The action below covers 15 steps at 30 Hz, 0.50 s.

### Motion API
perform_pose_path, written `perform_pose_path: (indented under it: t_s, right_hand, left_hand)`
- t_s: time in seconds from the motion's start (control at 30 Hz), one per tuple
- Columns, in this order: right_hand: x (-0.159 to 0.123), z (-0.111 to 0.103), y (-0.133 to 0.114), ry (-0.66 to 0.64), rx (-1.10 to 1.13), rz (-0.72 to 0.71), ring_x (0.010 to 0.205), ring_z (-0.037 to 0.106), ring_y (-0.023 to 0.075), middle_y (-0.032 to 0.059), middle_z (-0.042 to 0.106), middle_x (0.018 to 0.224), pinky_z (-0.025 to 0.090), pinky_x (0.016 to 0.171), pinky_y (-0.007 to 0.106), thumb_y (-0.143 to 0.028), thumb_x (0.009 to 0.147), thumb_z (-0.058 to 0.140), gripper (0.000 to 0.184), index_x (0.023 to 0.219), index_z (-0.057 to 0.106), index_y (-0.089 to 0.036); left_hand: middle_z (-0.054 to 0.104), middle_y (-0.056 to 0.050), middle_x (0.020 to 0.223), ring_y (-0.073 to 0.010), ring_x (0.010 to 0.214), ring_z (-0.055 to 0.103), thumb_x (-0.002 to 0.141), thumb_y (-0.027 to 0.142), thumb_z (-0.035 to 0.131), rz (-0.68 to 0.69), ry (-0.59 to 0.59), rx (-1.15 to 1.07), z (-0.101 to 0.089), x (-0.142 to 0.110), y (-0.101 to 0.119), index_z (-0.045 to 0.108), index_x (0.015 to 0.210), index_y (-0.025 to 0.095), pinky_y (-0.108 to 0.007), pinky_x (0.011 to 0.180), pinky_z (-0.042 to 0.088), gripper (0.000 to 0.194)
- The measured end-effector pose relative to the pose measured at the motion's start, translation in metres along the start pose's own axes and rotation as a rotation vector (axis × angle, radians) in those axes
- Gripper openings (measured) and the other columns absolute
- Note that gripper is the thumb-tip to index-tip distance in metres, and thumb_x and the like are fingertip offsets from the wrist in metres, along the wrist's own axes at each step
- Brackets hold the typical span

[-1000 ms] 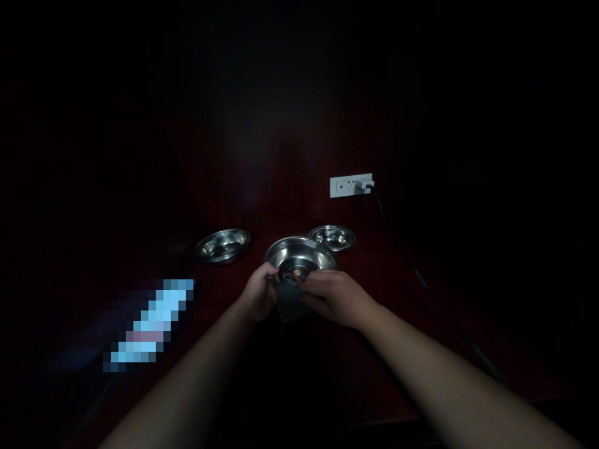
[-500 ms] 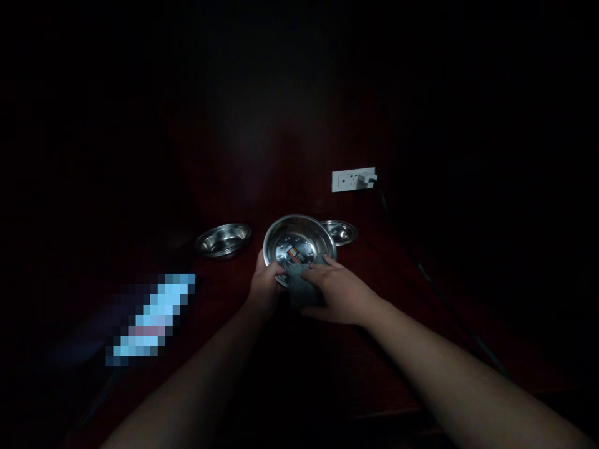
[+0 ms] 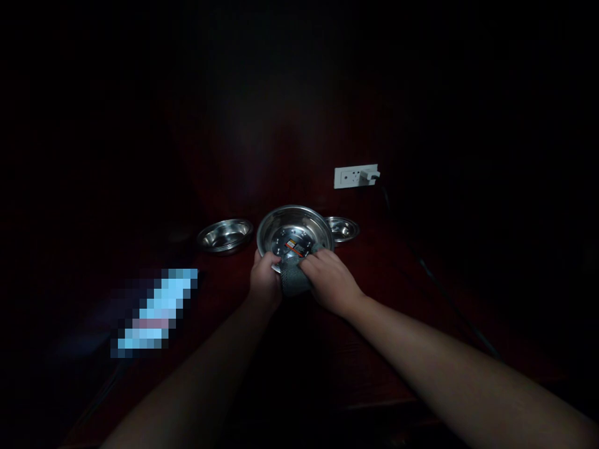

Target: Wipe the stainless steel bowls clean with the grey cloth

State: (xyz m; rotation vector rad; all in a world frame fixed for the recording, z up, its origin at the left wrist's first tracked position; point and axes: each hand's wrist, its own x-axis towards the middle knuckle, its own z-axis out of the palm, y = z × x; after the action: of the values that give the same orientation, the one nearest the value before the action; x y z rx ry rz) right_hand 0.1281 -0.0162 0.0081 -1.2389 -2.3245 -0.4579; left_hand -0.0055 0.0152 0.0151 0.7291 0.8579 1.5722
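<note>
A shiny steel bowl (image 3: 309, 218) is tilted toward me in the middle of the view, with a small orange, white and dark label (image 3: 294, 247) on its inner bottom. My left hand (image 3: 266, 280) is closed on the bowl's near left rim, thumb on top and the other fingers mostly hidden beneath. A grey-green cloth (image 3: 294, 279) drapes over the near rim. My right hand (image 3: 331, 277) is closed on that cloth, its fingers pressing it at the near right rim.
On the dark red table (image 3: 374, 349), a steel dish (image 3: 225, 236) stands to the left and another steel dish (image 3: 344, 229) is partly behind the bowl. A lit, blurred-out screen (image 3: 159, 312) lies left. A white wall socket (image 3: 356, 176) holds a plug; its cable (image 3: 458, 312) runs down the right.
The bowl has risen in view and tilted, so its inside and label show more. My right hand has pulled the cloth up to the near rim, its fingers now more curled.
</note>
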Motion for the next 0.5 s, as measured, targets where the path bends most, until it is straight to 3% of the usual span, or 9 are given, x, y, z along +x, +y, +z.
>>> perform_pose_path:
  t_s: [0.07, 0.23, 0.33, 0.5]
  right_hand:
    - [-0.001, -0.001, 0.002, -0.015, 0.040, -0.012, 0.086, 0.048, 0.0208, 0.0072, 0.059, 0.086, 0.038, 0.084, 0.036, -0.012, 0.080, 0.044, 0.014, 0.088, 0.055, -0.017]
    - [-0.006, -0.004, 0.007, -0.050, 0.214, -0.073, 0.106, 0.049, 0.0187, 0.0077, 0.059, 0.109, 0.025, 0.105, 0.039, -0.008, 0.074, 0.047, 0.040, 0.114, 0.050, -0.015]
    - [-0.010, -0.002, 0.008, -0.086, 0.260, -0.091, 0.119, 0.043, 0.0206, 0.0108, 0.051, 0.125, 0.022, 0.108, 0.041, -0.010, 0.073, 0.047, 0.052, 0.125, 0.043, -0.012]
    - [-0.012, 0.003, 0.007, -0.150, 0.314, -0.084, 0.128, 0.034, 0.0217, 0.0137, 0.040, 0.136, 0.022, 0.108, 0.043, -0.008, 0.071, 0.045, 0.065, 0.134, 0.032, -0.009]
  left_hand:
    - [0.060, 0.001, 0.077, -0.0131, 0.067, 0.056, 0.056, 0.014, 0.048, 0.031, -0.015, 0.007, -0.001, 0.002, -0.002, 0.054, 0.100, 0.019, -0.025, 0.064, 0.045, 0.045]
    - [0.061, 0.001, 0.091, -0.0158, 0.081, 0.057, 0.056, 0.011, 0.047, 0.227, -0.064, 0.116, -0.007, 0.010, -0.008, 0.050, 0.110, 0.023, -0.027, 0.074, 0.045, 0.055]
    - [0.061, -0.001, 0.100, -0.0171, 0.091, 0.056, 0.055, 0.009, 0.047, 0.313, -0.085, 0.192, -0.009, 0.012, -0.010, 0.050, 0.112, 0.021, -0.027, 0.082, 0.044, 0.058]
    - [0.062, -0.004, 0.103, -0.0190, 0.094, 0.057, 0.057, 0.010, 0.051, 0.258, -0.162, 0.192, -0.007, 0.013, -0.015, 0.051, 0.112, 0.018, -0.031, 0.086, 0.043, 0.055]
